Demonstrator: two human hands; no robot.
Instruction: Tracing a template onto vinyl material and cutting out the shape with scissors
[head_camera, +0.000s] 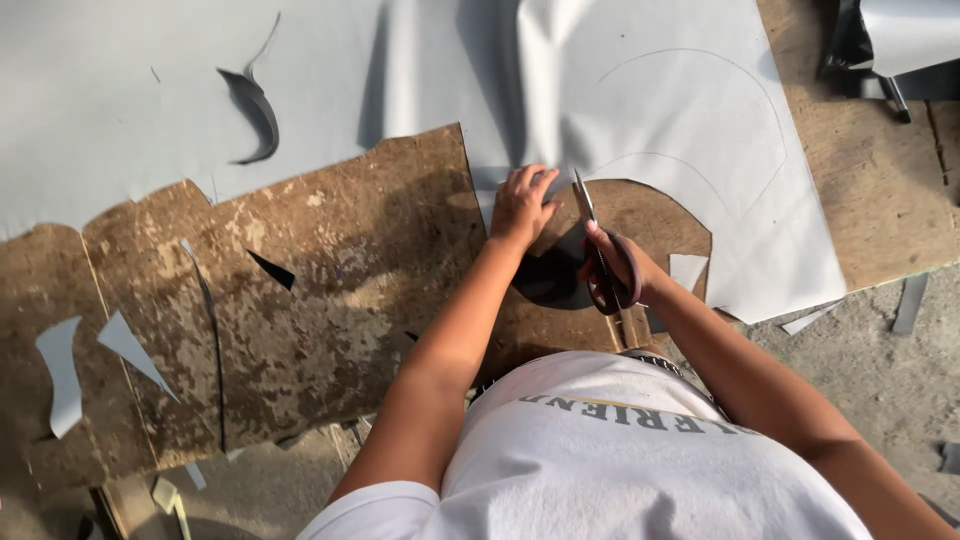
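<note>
The left hand (521, 205) lies flat, fingers (535, 180) spread, pressing the edge of a large pale grey sheet (620, 110) spread over a worn wooden surface (350, 270). Just beside it, the right hand (620, 265) has its fingers through the dark red handles of a pair of scissors (597, 250), blades pointing up at the sheet's cut edge near a curved drawn line (700, 60). Grey offcuts (62, 375) lie scattered on the surface at the left.
</note>
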